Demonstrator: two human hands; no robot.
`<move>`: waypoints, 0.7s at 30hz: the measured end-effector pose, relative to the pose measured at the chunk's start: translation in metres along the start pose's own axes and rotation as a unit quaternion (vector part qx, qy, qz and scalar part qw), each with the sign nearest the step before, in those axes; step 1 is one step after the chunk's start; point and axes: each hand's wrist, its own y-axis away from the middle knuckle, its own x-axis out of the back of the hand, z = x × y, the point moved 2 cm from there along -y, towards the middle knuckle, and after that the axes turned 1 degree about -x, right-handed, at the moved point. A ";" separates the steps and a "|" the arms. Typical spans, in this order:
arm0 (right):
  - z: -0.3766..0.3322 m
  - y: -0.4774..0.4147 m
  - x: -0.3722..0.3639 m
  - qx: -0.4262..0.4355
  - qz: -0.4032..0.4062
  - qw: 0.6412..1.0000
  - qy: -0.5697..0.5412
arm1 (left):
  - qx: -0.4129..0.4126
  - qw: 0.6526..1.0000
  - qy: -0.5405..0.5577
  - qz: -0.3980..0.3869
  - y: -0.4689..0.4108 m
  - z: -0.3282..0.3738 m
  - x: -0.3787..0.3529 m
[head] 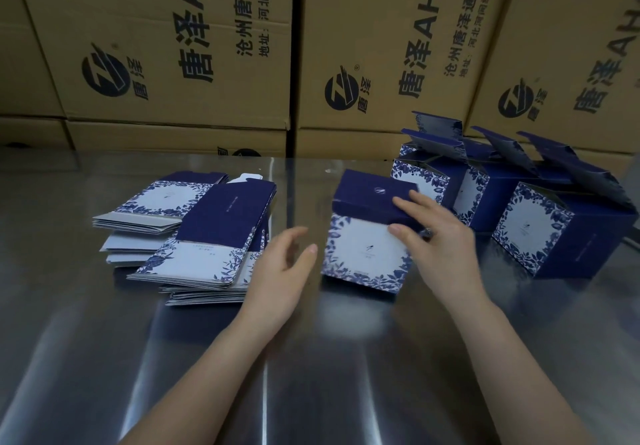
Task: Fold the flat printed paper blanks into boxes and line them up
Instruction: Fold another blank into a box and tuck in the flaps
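1. Behind the table [311,358] I read brown cartons [104,11] printed "唐泽AH4". They also carry a round dark logo and smaller lines starting "沧州唐泽通信" and "地址:河北河间".
2. The box [363,254] stands mid-table. It has a navy top and a white front panel framed in blue leaves. Its small print is too fine for me to read.
3. My right hand [440,236] lies on that box. The straight fingers press the navy top flap and the thumb rests on the front panel; nothing is gripped.
4. My left hand [284,264] is loose and spread, holding nothing, just beside the box's left side. It is blurred, and I cannot tell whether it touches the box.
5. Flat blanks [194,233] lie in fanned stacks at the left.
6. Finished boxes [561,233] stand together at the right, near the cartons. Their lids stand up, and their insides are hidden from me.
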 end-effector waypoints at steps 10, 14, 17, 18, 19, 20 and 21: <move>0.056 -0.009 0.064 -0.161 0.156 0.963 0.146 | -0.052 0.990 -0.111 -0.076 0.004 -0.004 -0.005; 0.073 -0.012 0.068 -0.190 0.169 0.950 0.182 | -0.061 0.987 -0.120 -0.091 0.003 -0.008 -0.006; 0.080 -0.019 0.063 -0.183 0.167 0.947 0.207 | -0.067 0.984 -0.131 -0.102 0.002 -0.010 -0.007; 0.081 -0.022 0.061 -0.180 0.164 0.946 0.215 | -0.070 0.983 -0.134 -0.106 0.002 -0.011 -0.007; 0.082 -0.024 0.058 -0.178 0.160 0.945 0.223 | -0.072 0.982 -0.136 -0.110 0.002 -0.012 -0.007; 0.084 -0.028 0.055 -0.175 0.157 0.944 0.231 | -0.073 0.981 -0.136 -0.113 0.002 -0.013 -0.007; 0.085 -0.030 0.053 -0.171 0.153 0.944 0.238 | -0.073 0.981 -0.137 -0.117 0.003 -0.013 -0.007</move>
